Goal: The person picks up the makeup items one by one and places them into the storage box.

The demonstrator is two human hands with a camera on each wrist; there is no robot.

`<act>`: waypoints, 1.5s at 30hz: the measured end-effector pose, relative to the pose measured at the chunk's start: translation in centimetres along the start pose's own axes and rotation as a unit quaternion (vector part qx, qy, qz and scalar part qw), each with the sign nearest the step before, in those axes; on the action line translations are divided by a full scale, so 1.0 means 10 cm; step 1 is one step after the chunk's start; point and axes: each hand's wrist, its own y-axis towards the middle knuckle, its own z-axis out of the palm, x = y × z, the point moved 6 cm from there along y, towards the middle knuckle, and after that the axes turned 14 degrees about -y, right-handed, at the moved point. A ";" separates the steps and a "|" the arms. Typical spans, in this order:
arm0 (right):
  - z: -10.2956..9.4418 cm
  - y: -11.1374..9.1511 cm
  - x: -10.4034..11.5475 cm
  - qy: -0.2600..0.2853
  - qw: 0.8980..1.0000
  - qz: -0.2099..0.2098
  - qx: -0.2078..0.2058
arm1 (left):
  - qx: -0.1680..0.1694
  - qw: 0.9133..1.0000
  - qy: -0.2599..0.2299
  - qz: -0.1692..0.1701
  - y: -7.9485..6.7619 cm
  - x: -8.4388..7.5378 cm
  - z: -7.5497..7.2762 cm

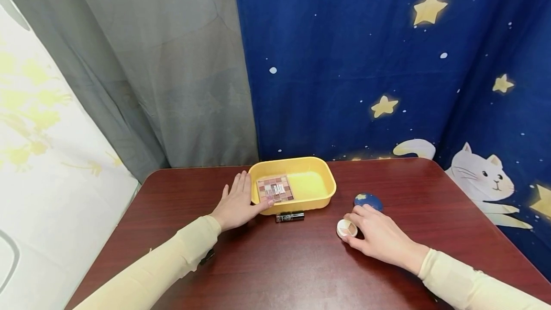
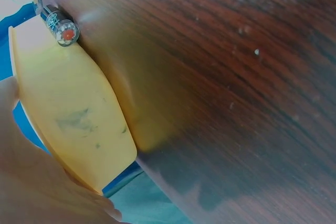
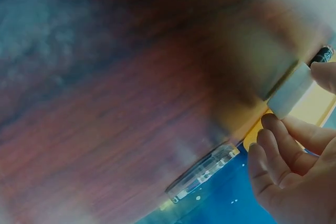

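My right hand [image 1: 383, 236] pinches a small round white makeup pot [image 1: 347, 228] with a three-part, skin-toned top, between thumb and fingers. In the right wrist view the pot's white side [image 3: 290, 92] shows just off the table. My left hand [image 1: 236, 207] rests against the left end of a yellow basket [image 1: 313, 203], fingers straight along the rim and thumb over its front edge. Inside the basket's left half lies a makeup palette [image 1: 275, 189] with a checkered lid. A black tube [image 1: 290, 216] with a clear end lies along the basket's front wall.
A dark blue round item [image 1: 369, 201] lies just beyond my right fingers; the right wrist view shows its clear side [image 3: 205, 172]. Part of a black object [image 1: 207, 256] shows under my left sleeve. Grey [image 1: 172, 61] and blue starry curtains [image 1: 344, 61] hang behind the red-brown table [image 1: 284, 271].
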 end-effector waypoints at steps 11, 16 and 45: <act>-0.11 0.08 0.04 0.015 0.999 0.001 -0.029 | 0.004 1.000 -0.001 -0.003 -0.01 -0.03 -0.01; -0.19 0.13 0.09 0.019 0.999 -0.016 -0.046 | 0.003 1.000 -0.004 0.001 -0.01 -0.03 -0.01; -0.42 0.97 -0.11 0.034 0.999 -0.019 -0.034 | 0.009 1.000 0.001 -0.007 0.01 0.00 0.00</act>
